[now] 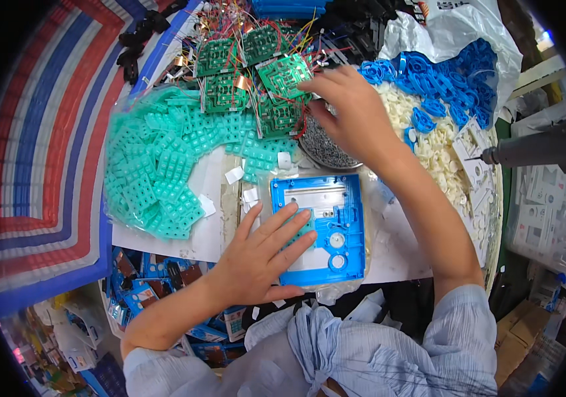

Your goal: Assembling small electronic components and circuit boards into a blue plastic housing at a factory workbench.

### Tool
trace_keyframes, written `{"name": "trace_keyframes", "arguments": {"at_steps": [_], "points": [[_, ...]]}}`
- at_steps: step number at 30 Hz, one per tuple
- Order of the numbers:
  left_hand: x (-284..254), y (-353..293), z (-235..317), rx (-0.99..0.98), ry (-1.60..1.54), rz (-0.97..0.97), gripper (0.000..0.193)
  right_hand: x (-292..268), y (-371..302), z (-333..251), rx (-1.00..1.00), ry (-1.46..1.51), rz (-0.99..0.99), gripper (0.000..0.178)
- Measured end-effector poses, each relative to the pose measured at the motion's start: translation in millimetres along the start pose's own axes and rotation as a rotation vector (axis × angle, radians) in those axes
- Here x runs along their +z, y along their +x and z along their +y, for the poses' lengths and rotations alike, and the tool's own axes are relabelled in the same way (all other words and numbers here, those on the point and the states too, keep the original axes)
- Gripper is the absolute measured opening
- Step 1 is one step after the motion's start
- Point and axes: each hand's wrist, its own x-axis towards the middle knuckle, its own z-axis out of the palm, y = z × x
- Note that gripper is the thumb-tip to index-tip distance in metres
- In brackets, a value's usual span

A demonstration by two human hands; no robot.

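My left hand [263,248] lies with fingers spread over the left half of a blue plastic casing [352,274]. Under its fingertips a teal rubber keypad [307,222] partly shows, seated in the casing; the palm hides the rest. Farther off, my right hand [346,109] has its finger and thumb at the right edge of a green circuit board [283,74], seemingly pinching it. That board lies tilted on top of several other green boards [222,92] with thin coloured wires. Just below the right hand stands a round container of small dark screws [326,147].
A clear bag of teal keypads [157,165] spreads at the left. Blue plastic rings [445,79] and cream plastic pieces [438,155] are heaped at the right, beside white panels [473,152]. A dark electric screwdriver [537,151] juts in from the right. Finished-looking blue casings [144,294] lie below the table edge.
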Motion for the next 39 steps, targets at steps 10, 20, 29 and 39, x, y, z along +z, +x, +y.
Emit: {"name": "trace_keyframes", "arguments": {"at_steps": [10, 20, 29, 39], "points": [[-4.1, -18.3, -1.9, -0.097, -0.052, 0.210, 0.068, 58.6, 96.8, 31.1, -0.167, -0.461, -0.086, 0.045], [-13.5, -19.0, -5.2, -0.105, -0.095, 0.322, 0.053, 36.1, 137.8, 31.2, -0.029, -0.162, 0.210, 0.019], [-25.9, 6.7, -5.5, -0.151, -0.296, 0.534, 0.033, 48.6, 131.4, 40.9, 0.117, -0.118, 0.196, 0.015], [-24.8, 11.4, -6.3, -0.339, -0.522, 0.598, 0.019, 65.4, 144.3, 33.2, 0.386, 0.235, 0.248, 0.024]]}}
